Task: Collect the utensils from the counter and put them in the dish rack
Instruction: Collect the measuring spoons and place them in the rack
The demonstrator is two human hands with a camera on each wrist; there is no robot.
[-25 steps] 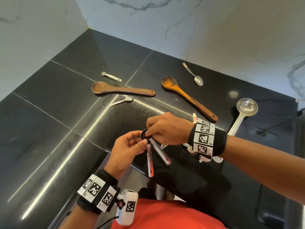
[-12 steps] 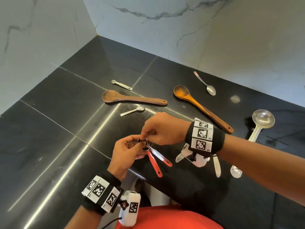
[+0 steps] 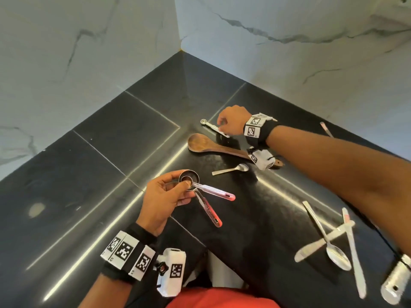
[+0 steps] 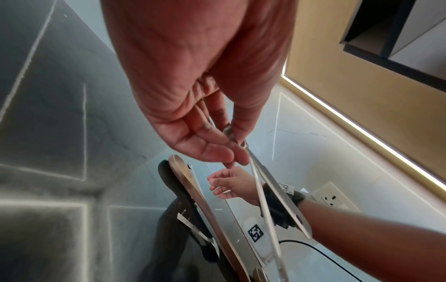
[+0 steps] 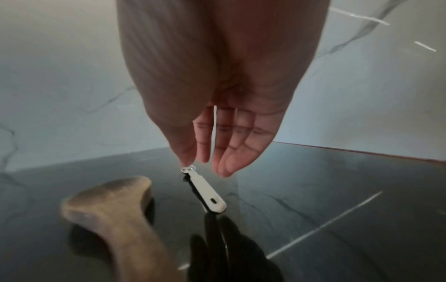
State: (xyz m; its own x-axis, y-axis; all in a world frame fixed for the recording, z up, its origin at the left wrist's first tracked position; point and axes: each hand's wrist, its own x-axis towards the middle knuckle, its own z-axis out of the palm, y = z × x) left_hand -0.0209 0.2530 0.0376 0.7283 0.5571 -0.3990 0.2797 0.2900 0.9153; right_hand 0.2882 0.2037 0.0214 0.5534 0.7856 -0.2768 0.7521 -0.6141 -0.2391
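My left hand [image 3: 178,187] pinches the bowls of two nested measuring spoons [image 3: 209,196] with red-tipped handles, held above the black counter [image 3: 111,156]; the left wrist view shows their handles [image 4: 277,192] hanging from the fingers [image 4: 217,150]. My right hand [image 3: 222,127] is stretched to the far side, fingers relaxed over the handle of a small steel measuring spoon [image 3: 211,126] lying flat. In the right wrist view this spoon [image 5: 205,188] lies just below the fingertips [image 5: 224,167], with no grip on it. No dish rack is in view.
A wooden spoon [image 3: 213,147] lies just in front of the right hand, a small steel spoon [image 3: 231,170] nearer me. Several steel spoons [image 3: 333,243] are crossed at the right, a ladle handle [image 3: 398,283] at the lower right. Marble walls [image 3: 289,52] close the corner.
My right hand has let go of the measuring spoons and reached out to the far small measuring spoon. The left hand keeps the two spoons alone. The view has shifted left.
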